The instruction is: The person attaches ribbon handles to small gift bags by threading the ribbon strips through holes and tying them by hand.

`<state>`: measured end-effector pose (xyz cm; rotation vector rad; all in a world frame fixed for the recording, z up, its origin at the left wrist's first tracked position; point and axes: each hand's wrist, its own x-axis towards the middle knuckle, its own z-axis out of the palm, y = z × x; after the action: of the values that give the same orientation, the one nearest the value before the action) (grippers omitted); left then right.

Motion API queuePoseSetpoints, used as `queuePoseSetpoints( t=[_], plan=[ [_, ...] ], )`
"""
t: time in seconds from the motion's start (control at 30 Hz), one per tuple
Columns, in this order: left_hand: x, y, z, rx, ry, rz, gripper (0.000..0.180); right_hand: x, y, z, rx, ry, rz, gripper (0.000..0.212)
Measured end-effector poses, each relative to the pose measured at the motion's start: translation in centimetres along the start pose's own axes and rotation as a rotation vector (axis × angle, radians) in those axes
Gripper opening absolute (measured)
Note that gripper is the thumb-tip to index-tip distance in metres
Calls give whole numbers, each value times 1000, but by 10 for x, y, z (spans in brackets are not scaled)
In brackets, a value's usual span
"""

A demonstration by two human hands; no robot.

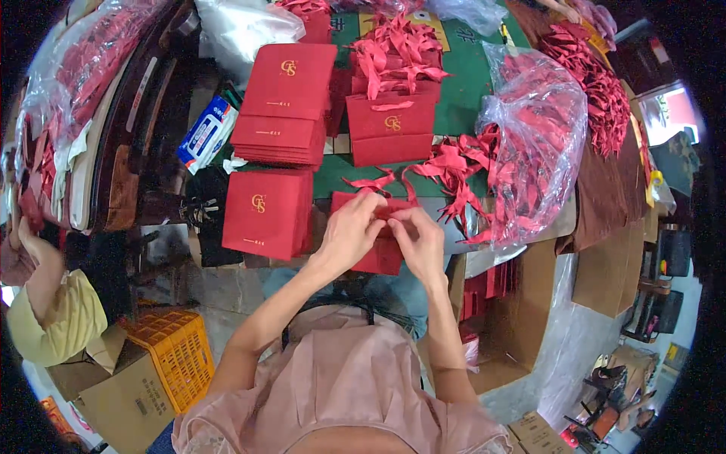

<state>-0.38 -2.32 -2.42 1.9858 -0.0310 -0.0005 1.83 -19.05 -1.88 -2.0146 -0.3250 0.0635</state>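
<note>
Pinching a red ribbon (376, 184) at the top of a red paper bag (380, 250), left hand (349, 231) and right hand (418, 236) meet, fingers closed on it. Bag lies at tabletop (469, 76) near edge, between a flat bag stack (266, 213) and a plastic sack of ribbons (533, 151).

You're in a small packing workshop: stacks of flat red gift bags (286, 98), a plastic sack of red ribbons (533, 144), cardboard boxes (503, 310) and an orange crate (178, 352) surround you.

Red paper bags (268, 212) with gold emblems, red ribbons (454, 178), orange crate (178, 356).
</note>
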Motion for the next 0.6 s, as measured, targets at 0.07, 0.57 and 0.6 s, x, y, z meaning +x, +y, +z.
queuePoseSetpoints(
  t=[0.07,0.57,0.6],
  plan=[
    [5,2,-5,484,96,232,42,-2,9,2,-25,50,16,9],
    [13,-16,-4,351,14,89,33,-5,21,24,-157,222,-102,11],
    [14,-17,-5,299,-14,38,32,-5,21,26,-164,223,-114,12]
  ],
)
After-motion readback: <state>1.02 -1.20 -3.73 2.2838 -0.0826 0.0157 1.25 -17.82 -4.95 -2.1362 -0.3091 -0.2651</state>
